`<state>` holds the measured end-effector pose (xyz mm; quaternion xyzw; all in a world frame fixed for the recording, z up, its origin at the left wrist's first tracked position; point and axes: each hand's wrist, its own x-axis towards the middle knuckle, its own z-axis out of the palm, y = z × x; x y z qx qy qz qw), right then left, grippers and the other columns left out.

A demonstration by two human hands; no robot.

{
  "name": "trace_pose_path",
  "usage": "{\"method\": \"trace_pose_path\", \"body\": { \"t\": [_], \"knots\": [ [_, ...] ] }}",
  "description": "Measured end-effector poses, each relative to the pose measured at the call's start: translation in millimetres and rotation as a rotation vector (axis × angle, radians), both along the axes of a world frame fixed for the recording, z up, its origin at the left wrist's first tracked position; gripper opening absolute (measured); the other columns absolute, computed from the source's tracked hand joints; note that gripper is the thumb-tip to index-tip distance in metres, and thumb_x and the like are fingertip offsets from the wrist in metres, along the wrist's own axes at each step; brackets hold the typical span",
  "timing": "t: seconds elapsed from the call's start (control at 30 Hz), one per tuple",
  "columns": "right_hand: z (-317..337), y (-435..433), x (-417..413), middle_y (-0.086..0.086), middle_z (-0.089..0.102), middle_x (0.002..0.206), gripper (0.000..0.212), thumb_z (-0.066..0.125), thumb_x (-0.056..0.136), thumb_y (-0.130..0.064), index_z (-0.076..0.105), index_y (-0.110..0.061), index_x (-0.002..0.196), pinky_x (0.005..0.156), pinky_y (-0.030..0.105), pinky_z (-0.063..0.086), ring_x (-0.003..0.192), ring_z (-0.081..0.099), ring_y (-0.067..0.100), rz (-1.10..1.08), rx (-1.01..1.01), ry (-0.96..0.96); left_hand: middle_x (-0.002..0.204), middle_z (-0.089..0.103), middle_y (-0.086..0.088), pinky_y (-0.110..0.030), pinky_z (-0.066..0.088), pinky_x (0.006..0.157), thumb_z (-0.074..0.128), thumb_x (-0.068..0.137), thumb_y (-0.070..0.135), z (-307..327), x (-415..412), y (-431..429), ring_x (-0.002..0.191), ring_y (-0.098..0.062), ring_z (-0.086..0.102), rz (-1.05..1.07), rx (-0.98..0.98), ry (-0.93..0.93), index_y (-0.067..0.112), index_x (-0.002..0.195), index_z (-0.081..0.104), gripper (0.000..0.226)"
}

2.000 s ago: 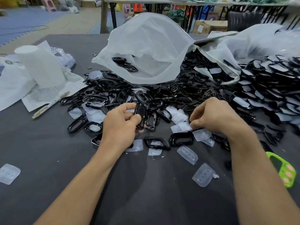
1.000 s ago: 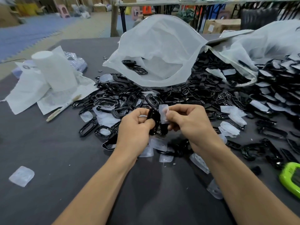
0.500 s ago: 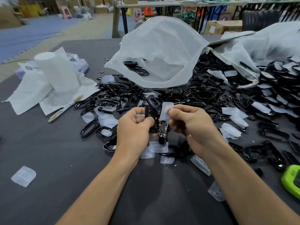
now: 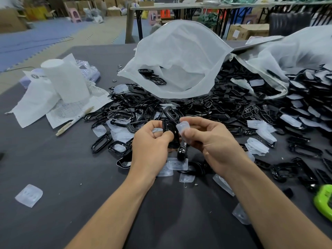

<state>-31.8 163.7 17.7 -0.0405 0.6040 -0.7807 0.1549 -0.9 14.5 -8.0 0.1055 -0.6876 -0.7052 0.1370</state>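
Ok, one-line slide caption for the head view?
Left hand grips a black plastic shell, right hand pinches a translucent pad beside it, over a table heaped with black frames.

White mesh bag (image 4: pixel 179 56) behind black-parts pile (image 4: pixel 224 108); white roll (image 4: pixel 66 79) left; pen (image 4: pixel 75 121) near it.

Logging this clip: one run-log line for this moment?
left hand: grips black plastic shell | right hand: pinches translucent rubber pad beside shell | behind: black plastic frames piled on dark grey table

Two bare forearms extended forward; left hand (image 4: pixel 150 141) and right hand (image 4: pixel 211 141) met fingertip to fingertip, fingers curled, pinching.
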Motion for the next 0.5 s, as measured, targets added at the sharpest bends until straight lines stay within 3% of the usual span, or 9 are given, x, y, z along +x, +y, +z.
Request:
{"method": "trace_pose_path", "body": {
  "t": [0.07, 0.17, 0.23, 0.3, 0.4, 0.5],
  "knots": [
    [0, -1, 1, 0.012, 0.074, 0.087, 0.029, 0.071, 0.085, 0.012, 0.081, -0.015, 0.081, 0.074, 0.023, 0.056, 0.075, 0.066, 0.015, 0.008, 0.019, 0.006, 0.089, 0.071, -0.032, -0.063, 0.062, 0.076, 0.069, 0.079, 0.017, -1, 0, 0, 0.082, -0.046, 0.073, -0.020, 0.009, 0.001, 0.020, 0.092, 0.071, 0.014],
    [-1, -2, 3, 0.006, 0.067, 0.070, 0.017, 0.082, 0.072, -0.002, 0.076, -0.018, 0.069, 0.063, 0.023, 0.048, 0.062, 0.056, 0.014, 0.017, 0.023, -0.005, 0.085, 0.073, -0.029, -0.047, 0.066, 0.067, 0.066, 0.086, 0.007, -2, 0, 1, 0.081, -0.041, 0.077, -0.047, 0.058, 0.002, 0.013, 0.096, 0.068, 0.012],
    [0, -2, 4, 0.008, 0.065, 0.068, 0.011, 0.085, 0.069, -0.010, 0.076, -0.017, 0.070, 0.059, 0.024, 0.050, 0.062, 0.057, 0.015, 0.019, -0.007, -0.012, 0.086, 0.075, -0.027, -0.058, 0.064, 0.071, 0.065, 0.087, 0.007, -2, 1, 1, 0.081, -0.048, 0.074, -0.059, 0.035, -0.005, 0.016, 0.098, 0.066, 0.014],
    [1, -2, 4, 0.010, 0.069, 0.072, 0.011, 0.081, 0.079, -0.008, 0.077, -0.016, 0.072, 0.061, 0.029, 0.057, 0.065, 0.064, 0.017, 0.005, -0.021, 0.000, 0.086, 0.074, -0.028, -0.067, 0.060, 0.076, 0.067, 0.086, 0.010, -2, 1, 1, 0.082, -0.055, 0.070, -0.063, -0.002, -0.008, 0.023, 0.099, 0.066, 0.019],
    [1, -7, 6, 0.011, 0.074, 0.074, 0.012, 0.080, 0.081, -0.006, 0.079, -0.014, 0.072, 0.065, 0.032, 0.060, 0.068, 0.069, 0.019, -0.035, -0.023, 0.038, 0.078, 0.078, -0.013, -0.064, 0.061, 0.074, 0.071, 0.092, 0.012, -2, 0, 1, 0.077, -0.046, 0.073, -0.077, -0.071, 0.028, 0.033, 0.105, 0.068, 0.025],
    [-3, -14, 10, 0.014, 0.074, 0.069, 0.010, 0.082, 0.081, -0.003, 0.080, -0.008, 0.073, 0.064, 0.035, 0.061, 0.063, 0.069, 0.022, -0.069, 0.037, 0.083, 0.073, 0.075, -0.016, -0.055, 0.061, 0.060, 0.066, 0.094, 0.013, -3, 1, 2, 0.063, -0.044, 0.067, -0.100, -0.074, 0.076, 0.032, 0.104, 0.071, 0.022]
  ]
}}
